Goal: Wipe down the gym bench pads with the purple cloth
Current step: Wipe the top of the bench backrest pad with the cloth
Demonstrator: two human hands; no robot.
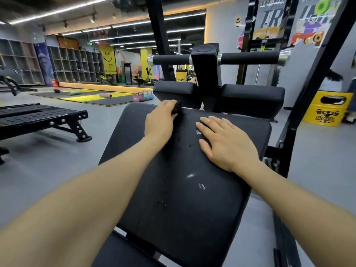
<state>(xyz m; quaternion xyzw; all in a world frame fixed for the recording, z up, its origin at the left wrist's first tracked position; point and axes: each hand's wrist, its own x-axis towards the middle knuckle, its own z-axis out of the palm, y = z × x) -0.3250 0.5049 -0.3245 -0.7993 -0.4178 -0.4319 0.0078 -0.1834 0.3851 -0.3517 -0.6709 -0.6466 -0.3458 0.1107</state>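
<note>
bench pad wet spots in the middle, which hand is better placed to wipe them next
Left. The left hand already grips the bunched cloth at the far edge of the bench pad. The right hand lies flat and bare beside the wet spots.

Count, head view. Hands: 2, left hand (160,117) and right hand (224,140). Large bench pad (183,189): 1. Small pads beyond it: 2, left small pad (174,91) and right small pad (254,96). Foam roller grips on the crossbar: 2 (170,59) (250,57). Kettlebells (143,96) on the floor: about 4 (bunched together, count uncertain). Yellow bin (327,108): 1. Flat bench (38,114) to the left: 1.
</note>
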